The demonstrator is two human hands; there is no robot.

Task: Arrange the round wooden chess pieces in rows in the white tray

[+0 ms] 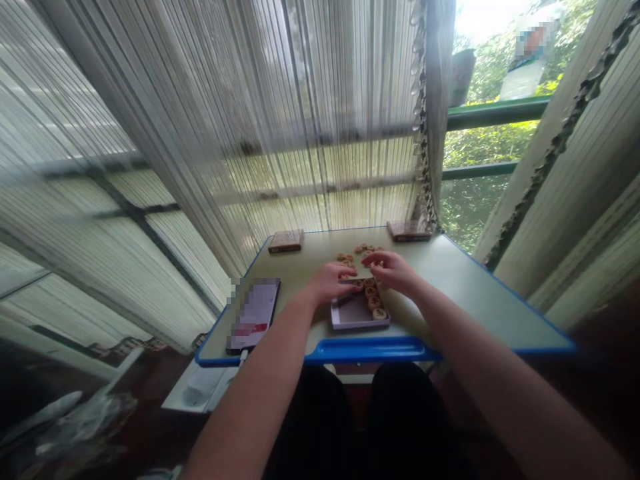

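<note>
Round wooden pieces (375,302), some showing dark characters, stand in a column along the right wall of a shallow, pale-rimmed box (360,325) at the lower centre of the frame; at least one more lies by its far edge, and the box's greyish floor shows to the left of the column. Beyond the box, near the centre of the frame, loose pieces (364,248) lie scattered on the table (475,293). The work thus looks to be partway: one side of the box is lined, while a good number of pieces are outside it; the hands hide too much for a count. The left hand (333,281) reaches over the box's far left corner, fingers bent, thumb close to a piece; whether it grips one I cannot tell. The right hand (394,270), fingers curled, is just above and right of the box, close to the loose pieces, and its grip is equally unclear. Farther out, a phone (257,310) lies at the table's left side, and two flat brown boxes, a left one (286,241) and a right one (409,231), sit at the far edge before a striped sheer curtain (300,100).
</note>
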